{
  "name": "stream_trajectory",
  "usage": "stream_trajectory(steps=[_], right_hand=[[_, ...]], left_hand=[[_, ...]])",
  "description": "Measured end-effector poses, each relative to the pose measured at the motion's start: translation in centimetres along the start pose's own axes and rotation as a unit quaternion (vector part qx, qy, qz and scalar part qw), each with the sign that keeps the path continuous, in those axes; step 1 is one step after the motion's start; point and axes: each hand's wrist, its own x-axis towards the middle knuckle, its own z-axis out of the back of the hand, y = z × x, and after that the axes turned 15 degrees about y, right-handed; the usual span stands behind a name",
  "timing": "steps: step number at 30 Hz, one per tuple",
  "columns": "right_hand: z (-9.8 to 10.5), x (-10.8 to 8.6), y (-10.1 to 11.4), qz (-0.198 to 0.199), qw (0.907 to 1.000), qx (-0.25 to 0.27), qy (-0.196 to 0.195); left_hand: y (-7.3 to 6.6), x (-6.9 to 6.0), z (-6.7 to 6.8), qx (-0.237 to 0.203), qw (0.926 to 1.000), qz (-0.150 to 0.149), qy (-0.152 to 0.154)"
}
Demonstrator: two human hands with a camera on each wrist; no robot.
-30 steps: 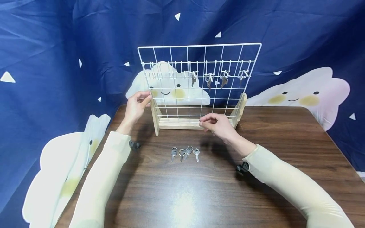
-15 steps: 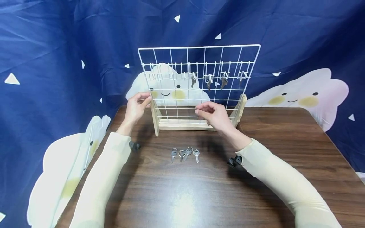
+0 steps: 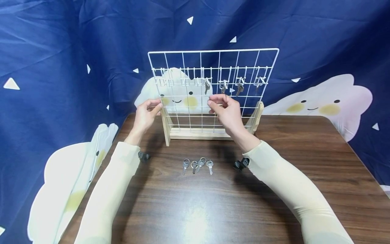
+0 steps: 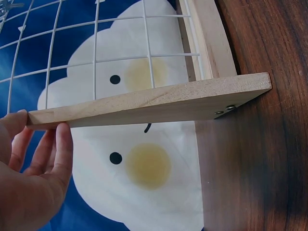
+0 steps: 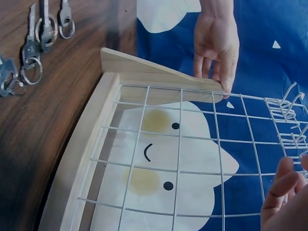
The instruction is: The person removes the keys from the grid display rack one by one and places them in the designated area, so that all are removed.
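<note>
A white wire grid rack [image 3: 213,51] stands upright in a wooden base [image 3: 195,134]. My left hand [image 3: 144,115] pinches the upper end of its left wooden side piece [image 4: 154,98], thumb on one face and fingers on the other. My right hand [image 3: 229,113] is raised in front of the grid, just below the hanging keys. Its fingers are loosely bent, and nothing shows between them; in the right wrist view only part of this hand [image 5: 286,197] appears. Several keys hang on the hooks, among them a dark key [image 3: 207,86] and another key [image 3: 240,89].
Several keys with rings lie in a row on the brown wooden table [image 3: 170,203], the rightmost key [image 3: 210,166] a little apart. White hooks [image 3: 166,81] without keys line the grid's left half. A blue cloth [image 3: 320,40] with clouds hangs behind.
My right hand has risen from near the wooden base to just under the hanging keys. My left hand stays on the side piece, and the keys on the table have not moved.
</note>
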Motion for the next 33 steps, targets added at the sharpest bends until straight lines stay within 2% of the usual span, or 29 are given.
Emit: stream_trajectory(steps=[5,13,23,33], right_hand=[[-0.2,0.5,0.3,0.015,0.9994,0.021,-0.025],[-0.6,1.3,0.6,0.025,0.9981,0.047,-0.031],[-1.0,2.6,0.8,0.018,0.9976,0.049,-0.045],[-1.0,3.0,1.4,0.009,0.9983,0.039,-0.042]], left_hand=[[-0.1,0.0,-0.1,0.001,1.0,-0.001,0.0],[0.0,-0.1,-0.1,0.001,1.0,-0.006,0.003],[0.1,-0.1,-0.1,-0.007,0.9999,0.0,0.01],[-0.1,0.0,0.0,-0.005,0.9999,0.009,0.006]])
